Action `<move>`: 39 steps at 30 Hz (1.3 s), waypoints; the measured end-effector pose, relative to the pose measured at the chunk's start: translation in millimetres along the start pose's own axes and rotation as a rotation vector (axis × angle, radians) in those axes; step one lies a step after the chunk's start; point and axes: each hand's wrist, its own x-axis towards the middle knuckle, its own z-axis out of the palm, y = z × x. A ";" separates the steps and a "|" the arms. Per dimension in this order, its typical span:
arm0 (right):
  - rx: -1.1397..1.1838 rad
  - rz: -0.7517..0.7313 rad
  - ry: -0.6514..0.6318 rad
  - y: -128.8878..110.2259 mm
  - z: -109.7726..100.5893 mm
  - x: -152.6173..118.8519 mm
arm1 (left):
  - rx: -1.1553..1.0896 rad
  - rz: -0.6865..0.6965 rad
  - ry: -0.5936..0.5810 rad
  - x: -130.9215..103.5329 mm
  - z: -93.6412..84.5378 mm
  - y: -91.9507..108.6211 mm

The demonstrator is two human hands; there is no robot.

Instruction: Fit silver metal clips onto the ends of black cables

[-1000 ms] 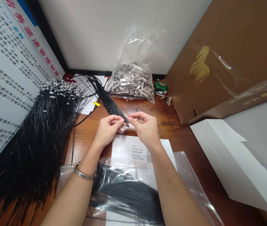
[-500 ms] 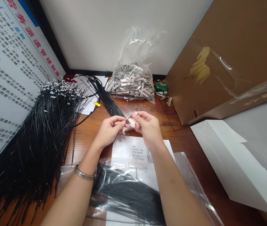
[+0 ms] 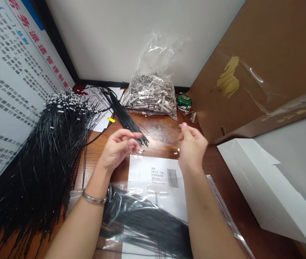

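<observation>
My left hand [image 3: 120, 147] hovers over the table with its fingers stretched forward and loosely apart, and no wire shows in it. Just beyond it lie the ends of a tied bundle of thin black wires [image 3: 127, 120]. My right hand [image 3: 192, 144] is held further right, thumb and forefinger pinched together. Whatever is in that pinch, if anything, is too small to make out. Below both hands, a printed sheet [image 3: 142, 169] lies partly under a clear plastic bag of black wires [image 3: 147, 216].
A large heap of black wires with white ends [image 3: 40, 154] stands at left. At the back are a clear bag of metal strips [image 3: 153, 95] and a green tape measure [image 3: 184, 100]. A brown carton [image 3: 258, 64] and a white box [image 3: 266, 187] are on the right.
My hands have moved apart, the right one to the right and the left one slightly left. The thin black wire held between them no longer shows; my left fingers have loosened.
</observation>
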 end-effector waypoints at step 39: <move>-0.777 -0.400 -0.393 21.4 27.4 -9.8 | -0.287 0.015 0.694 13.5 -25.7 17.6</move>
